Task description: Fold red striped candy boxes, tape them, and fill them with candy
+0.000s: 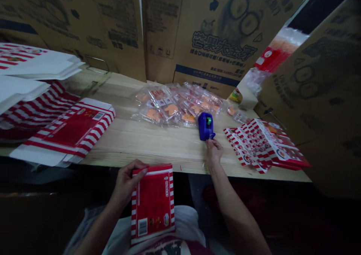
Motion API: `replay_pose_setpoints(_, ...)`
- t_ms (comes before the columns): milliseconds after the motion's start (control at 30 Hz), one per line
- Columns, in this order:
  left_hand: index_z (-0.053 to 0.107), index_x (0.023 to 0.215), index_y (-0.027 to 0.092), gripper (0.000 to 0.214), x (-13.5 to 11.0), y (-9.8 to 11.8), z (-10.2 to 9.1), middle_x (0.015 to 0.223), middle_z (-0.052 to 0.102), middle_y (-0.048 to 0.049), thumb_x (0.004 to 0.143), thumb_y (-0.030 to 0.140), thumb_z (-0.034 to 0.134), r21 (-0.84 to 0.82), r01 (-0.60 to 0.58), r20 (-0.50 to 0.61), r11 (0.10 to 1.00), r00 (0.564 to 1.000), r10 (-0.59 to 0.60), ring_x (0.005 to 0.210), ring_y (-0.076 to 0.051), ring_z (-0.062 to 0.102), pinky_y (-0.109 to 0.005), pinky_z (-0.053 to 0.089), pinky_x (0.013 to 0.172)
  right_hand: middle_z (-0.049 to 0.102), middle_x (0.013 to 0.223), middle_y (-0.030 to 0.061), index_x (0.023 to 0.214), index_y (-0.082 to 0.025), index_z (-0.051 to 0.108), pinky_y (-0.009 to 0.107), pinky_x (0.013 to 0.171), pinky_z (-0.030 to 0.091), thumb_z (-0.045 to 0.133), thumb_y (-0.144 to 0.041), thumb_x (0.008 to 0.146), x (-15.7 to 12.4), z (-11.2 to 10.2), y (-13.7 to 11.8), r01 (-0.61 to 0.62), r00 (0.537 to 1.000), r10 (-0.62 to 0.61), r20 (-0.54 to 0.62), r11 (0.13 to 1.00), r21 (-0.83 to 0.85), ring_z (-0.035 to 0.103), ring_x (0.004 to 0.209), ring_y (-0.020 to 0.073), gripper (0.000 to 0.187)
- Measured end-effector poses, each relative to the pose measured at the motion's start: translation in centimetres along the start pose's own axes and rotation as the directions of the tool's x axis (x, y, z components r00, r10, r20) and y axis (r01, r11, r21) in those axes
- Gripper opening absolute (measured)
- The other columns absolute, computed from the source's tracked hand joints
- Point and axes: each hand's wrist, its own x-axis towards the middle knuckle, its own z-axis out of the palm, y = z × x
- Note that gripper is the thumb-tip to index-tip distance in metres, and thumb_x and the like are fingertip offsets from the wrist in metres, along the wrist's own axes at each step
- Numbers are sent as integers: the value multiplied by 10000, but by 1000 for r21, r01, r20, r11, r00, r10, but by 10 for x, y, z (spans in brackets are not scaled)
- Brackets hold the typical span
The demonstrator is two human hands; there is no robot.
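Note:
My left hand (126, 181) grips the top left corner of a red and white striped carton (152, 204), holding it upright over my lap below the table edge. My right hand (213, 151) reaches onto the wooden table (146, 142) with its fingers curled at the near end of a blue tape dispenser (205, 126) with a green part on top. Whether the fingers pinch tape or the dispenser body is too small to tell. Just beyond the dispenser lies a heap of clear packets with orange contents (177, 104).
Flat striped cartons (69, 131) lie stacked at the left, with more white and striped sheets (34, 65) behind them. Small striped boxes (265, 144) lie at the right. Large brown cardboard boxes (220, 33) wall the back and right. A red-topped plastic bag (278, 50) hangs at the right.

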Motion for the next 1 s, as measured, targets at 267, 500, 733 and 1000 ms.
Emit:
replay_pose_setpoints(267,599,697,155,160,-1,8,12,770,611,-13,791,268,664,-1,-48,111,999,993,48,738,-138,556,-253,416,708,574,851,19,636,-181,585,299,682,511,734,-400,629,-28,16,-57,-40,978,31,206,998,39,538,716,131,265)
replay_pose_setpoints(500,583,689,151,158,6,11,24,718,573,5,800,252,629,31,-103,182,994,979,96,696,-122,526,-247,391,689,582,788,11,707,-164,650,257,706,440,638,-352,812,-52,99,-139,394,-217,170,961,916,-73,543,721,130,216)
replay_pose_setpoints(733,579,677,151,170,9,11,28,698,589,-2,782,271,638,13,-98,184,995,978,94,695,-136,535,-265,400,701,556,736,6,668,-140,607,220,585,323,681,-247,764,-73,134,-142,766,-360,364,859,641,49,499,658,118,161)
replay_pose_setpoints(1000,591,709,151,160,3,16,26,750,598,-8,782,276,659,2,-97,180,995,979,95,726,-138,553,-265,408,712,543,621,-31,706,-145,584,223,554,296,801,-463,636,-76,122,-126,616,-132,424,896,743,-261,468,585,104,391)
